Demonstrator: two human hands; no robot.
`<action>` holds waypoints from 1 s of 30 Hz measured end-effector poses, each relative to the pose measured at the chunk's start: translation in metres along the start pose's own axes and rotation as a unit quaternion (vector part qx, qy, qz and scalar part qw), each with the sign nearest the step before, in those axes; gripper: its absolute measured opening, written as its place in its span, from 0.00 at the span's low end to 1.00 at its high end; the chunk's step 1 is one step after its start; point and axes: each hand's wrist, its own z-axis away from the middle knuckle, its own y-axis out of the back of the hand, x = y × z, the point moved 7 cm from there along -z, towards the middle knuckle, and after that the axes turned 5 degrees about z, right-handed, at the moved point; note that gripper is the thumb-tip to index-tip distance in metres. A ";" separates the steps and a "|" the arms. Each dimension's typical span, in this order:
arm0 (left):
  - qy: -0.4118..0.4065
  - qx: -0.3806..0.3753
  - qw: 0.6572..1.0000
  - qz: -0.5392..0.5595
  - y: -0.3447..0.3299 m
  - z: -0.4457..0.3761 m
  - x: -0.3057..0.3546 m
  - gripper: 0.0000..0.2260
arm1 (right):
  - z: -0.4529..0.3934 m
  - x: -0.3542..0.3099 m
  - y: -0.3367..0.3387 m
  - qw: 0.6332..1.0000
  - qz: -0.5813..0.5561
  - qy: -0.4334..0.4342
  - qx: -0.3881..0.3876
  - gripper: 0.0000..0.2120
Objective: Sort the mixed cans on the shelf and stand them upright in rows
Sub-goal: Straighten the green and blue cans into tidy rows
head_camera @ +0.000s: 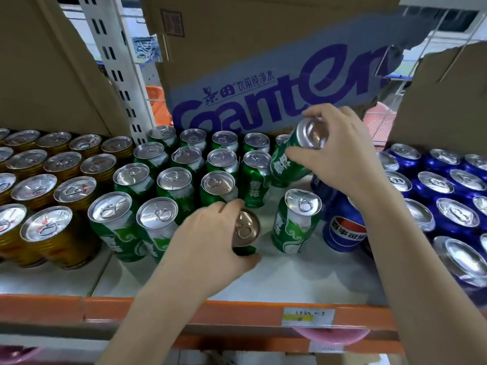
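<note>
Left hand: our left hand [210,241] curls its fingers and thumb round an upright green aluminium can [245,230] near the front of the white shelf board [290,275].
Right hand: our right hand [340,151] grips a second, tilted green can [297,151] lifted above the green rows.
Loose can: we see one upright green can with a silver lid [296,219] alone between the hands.
Rows: gold cans [44,233] left, green rows [174,180] centre, blue cans [448,196] right.
Behind: a brown-and-purple cardboard box [263,75].
</note>
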 end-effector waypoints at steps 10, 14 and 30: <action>0.003 -0.026 0.994 -0.104 0.012 0.006 -0.020 0.33 | 0.060 -0.037 0.013 0.987 -0.134 -0.028 0.085 0.22; -0.012 -0.057 0.990 -0.132 0.013 0.003 -0.022 0.27 | 0.103 -0.052 0.002 0.983 -0.123 -0.031 0.136 0.23; -0.140 -0.149 0.971 -0.127 0.010 0.005 -0.027 0.38 | 0.183 -0.029 -0.076 0.991 -0.058 -0.100 0.074 0.22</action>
